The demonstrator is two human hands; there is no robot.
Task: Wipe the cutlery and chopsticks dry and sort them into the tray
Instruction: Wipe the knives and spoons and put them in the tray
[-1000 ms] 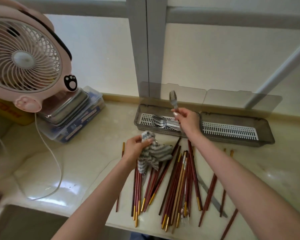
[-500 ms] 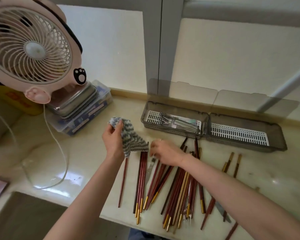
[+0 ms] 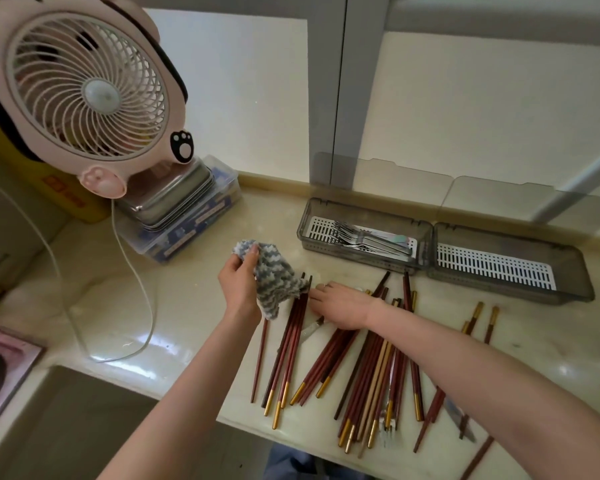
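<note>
My left hand [image 3: 239,284] grips the cloth [image 3: 274,282], my right hand [image 3: 340,306] rests flat on the chopsticks [image 3: 368,375]; I should pinch one pair and wipe it lengthwise

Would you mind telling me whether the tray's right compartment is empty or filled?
Empty: the right compartment shows only its white slotted liner; the forks lie in the left one.

- Bright, soft daylight comes through the frosted window [image 3: 482,109] at twelve to one o'clock.
- Glare patches on the counter [image 3: 187,306] at eight o'clock.
- Wide-angle bending at the edges.
</note>
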